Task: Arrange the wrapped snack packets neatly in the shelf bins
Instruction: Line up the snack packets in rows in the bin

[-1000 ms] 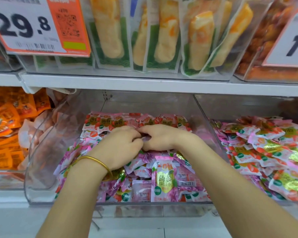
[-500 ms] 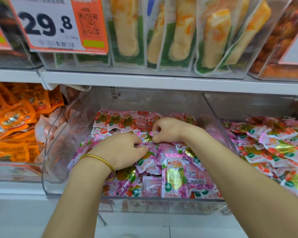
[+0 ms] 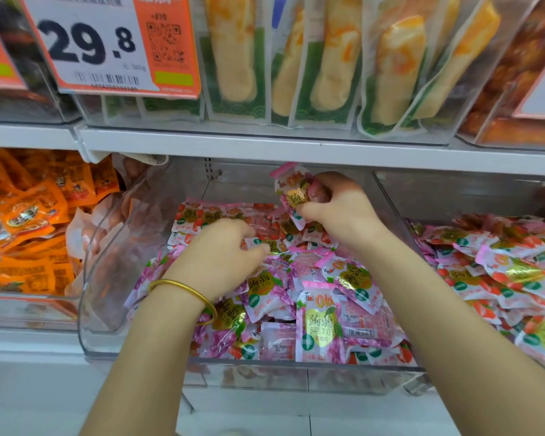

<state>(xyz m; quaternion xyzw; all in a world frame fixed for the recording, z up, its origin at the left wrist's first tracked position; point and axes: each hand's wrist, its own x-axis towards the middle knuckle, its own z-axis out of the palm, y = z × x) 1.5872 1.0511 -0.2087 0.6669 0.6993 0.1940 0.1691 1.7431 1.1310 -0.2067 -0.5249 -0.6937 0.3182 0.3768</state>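
Note:
A clear plastic bin (image 3: 101,309) on the lower shelf holds a heap of pink wrapped snack packets (image 3: 321,309); a row with red strawberry print lies at its back. My right hand (image 3: 343,209) is raised above the back of the heap, shut on a small bunch of pink packets (image 3: 296,190). My left hand (image 3: 224,253), with a gold bangle on its wrist, rests on the heap's middle, its fingers curled over a packet (image 3: 258,243); blur hides whether it grips it.
A second bin of pink and red packets (image 3: 501,272) stands to the right. Orange packets (image 3: 29,221) fill the bin on the left. Above the white shelf edge (image 3: 265,149), bins hold yellow snack pouches (image 3: 328,64) behind a price tag (image 3: 107,42).
My right hand has lifted a bunch of pink packets up from the heap toward the back of the bin. My left hand stays on the heap. The camera view has shifted to the left.

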